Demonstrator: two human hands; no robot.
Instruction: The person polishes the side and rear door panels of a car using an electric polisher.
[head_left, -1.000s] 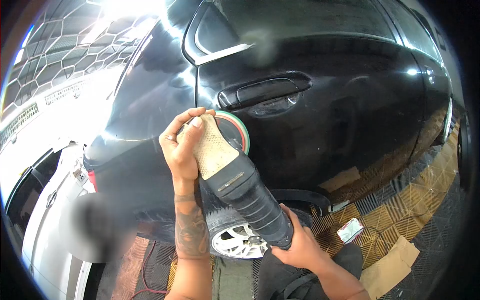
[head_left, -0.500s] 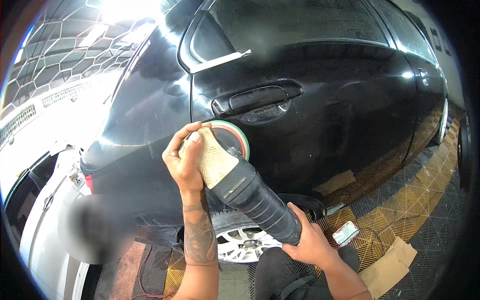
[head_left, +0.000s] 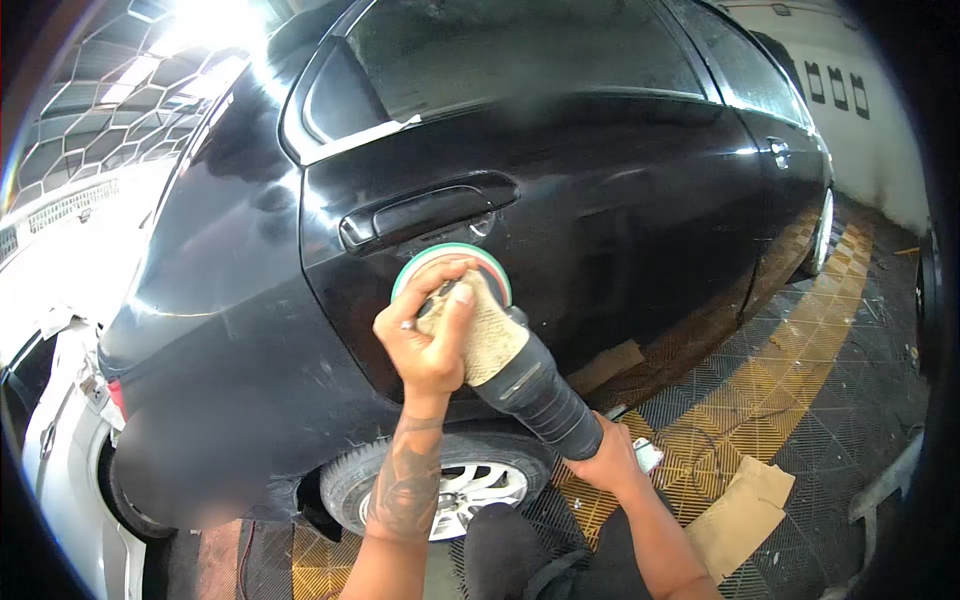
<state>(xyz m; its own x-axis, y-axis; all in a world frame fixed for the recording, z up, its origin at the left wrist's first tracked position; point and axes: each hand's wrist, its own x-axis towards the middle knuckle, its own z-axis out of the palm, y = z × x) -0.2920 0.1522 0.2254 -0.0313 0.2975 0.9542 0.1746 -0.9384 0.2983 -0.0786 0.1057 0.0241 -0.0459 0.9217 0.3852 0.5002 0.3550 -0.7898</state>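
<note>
A black polisher [head_left: 535,385] with a tan textured head cover is held in both my hands. My left hand [head_left: 430,345] wraps round its head, a ring on one finger. At the rear end of the body, my right hand [head_left: 608,460] is closed round the grip. The round pad [head_left: 425,262], edged in green and pink, lies against the black car door [head_left: 620,220], just below the door handle [head_left: 425,215]. Most of the pad is hidden behind the head and my left hand.
Below is the car's rear wheel [head_left: 490,490], close to my knees. Flattened cardboard [head_left: 738,515] and a small white packet [head_left: 648,456] lie on the tiled floor [head_left: 800,350] at right. A white car [head_left: 70,470] stands at left. A metal stand [head_left: 885,495] is at the right edge.
The polisher has moved rightward along the door, from left of the handle's middle to beneath its right part. My view has swung right. Both hands keep their hold.
</note>
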